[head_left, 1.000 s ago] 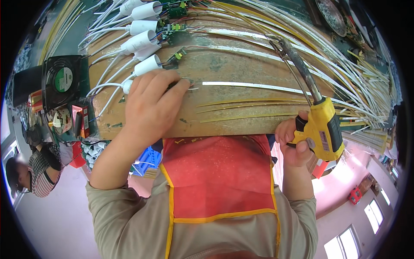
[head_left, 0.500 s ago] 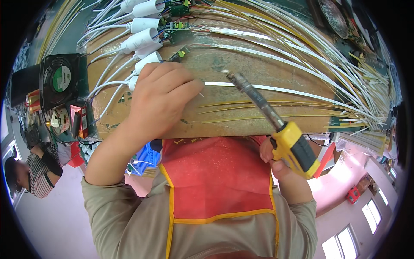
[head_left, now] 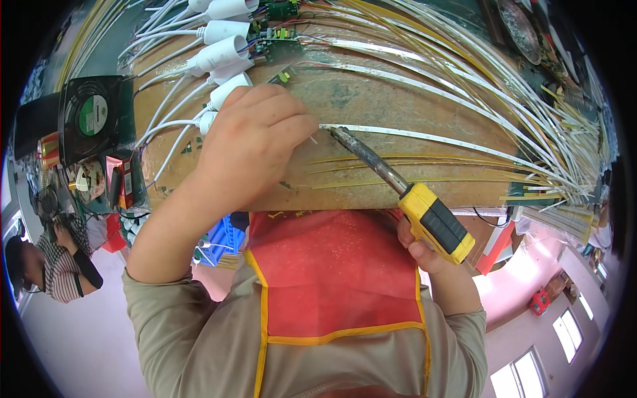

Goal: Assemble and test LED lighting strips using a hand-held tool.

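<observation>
My left hand point(head_left: 259, 136) is closed, palm down, over the left end of a white LED strip point(head_left: 411, 134). A short thin wire point(head_left: 314, 139) pokes out beneath its fingers; the rest of what they pinch is hidden. Right beside it lies a white cylindrical housing point(head_left: 208, 123) with a white cable. In my right hand point(head_left: 421, 249) is a soldering iron point(head_left: 378, 164) with a yellow and black grip. Its dark tip is at the strip's left end, just right of my left fingers; whether it touches cannot be told.
More white housings point(head_left: 219, 54) with small green circuit boards point(head_left: 279, 38) lie in a row farther back. White and yellow strips point(head_left: 564, 146) bunch up at the right. A black fan point(head_left: 93, 121) stands at the left. Beyond it, another person point(head_left: 56, 259) sits.
The soldering iron has moved left and down, bringing its tip from above the LED strip to the strip's left end. My left hand has barely shifted.
</observation>
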`<action>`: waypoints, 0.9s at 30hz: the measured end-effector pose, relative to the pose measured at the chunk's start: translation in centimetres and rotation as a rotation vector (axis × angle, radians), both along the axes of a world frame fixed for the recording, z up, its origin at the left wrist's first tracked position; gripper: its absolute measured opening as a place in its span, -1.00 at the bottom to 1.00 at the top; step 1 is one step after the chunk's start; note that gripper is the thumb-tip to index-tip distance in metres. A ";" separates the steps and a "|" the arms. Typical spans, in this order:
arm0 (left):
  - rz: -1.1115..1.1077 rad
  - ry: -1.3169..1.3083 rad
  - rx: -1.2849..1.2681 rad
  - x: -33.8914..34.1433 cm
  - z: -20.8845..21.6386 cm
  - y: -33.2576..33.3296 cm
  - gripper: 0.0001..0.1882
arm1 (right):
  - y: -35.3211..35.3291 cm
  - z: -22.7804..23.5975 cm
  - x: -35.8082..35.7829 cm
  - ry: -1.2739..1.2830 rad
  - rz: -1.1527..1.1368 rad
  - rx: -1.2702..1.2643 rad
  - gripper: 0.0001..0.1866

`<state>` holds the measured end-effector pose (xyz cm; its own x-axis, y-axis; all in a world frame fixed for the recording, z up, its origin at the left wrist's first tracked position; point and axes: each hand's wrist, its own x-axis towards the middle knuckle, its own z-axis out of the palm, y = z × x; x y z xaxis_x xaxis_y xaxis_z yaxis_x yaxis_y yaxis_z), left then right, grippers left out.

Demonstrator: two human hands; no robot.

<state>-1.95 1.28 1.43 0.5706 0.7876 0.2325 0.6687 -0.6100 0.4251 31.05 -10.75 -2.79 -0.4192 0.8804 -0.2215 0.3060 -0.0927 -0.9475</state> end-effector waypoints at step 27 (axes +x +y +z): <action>-0.045 0.047 -0.036 -0.1 0.3 0.6 -0.76 | -0.4 -0.5 0.7 0.020 -0.025 -0.072 -0.65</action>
<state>-2.01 1.88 1.72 0.6153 0.7682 0.1768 0.6607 -0.6250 0.4158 31.78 -11.14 -3.30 -0.4019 0.8730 -0.2765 0.2839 -0.1682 -0.9440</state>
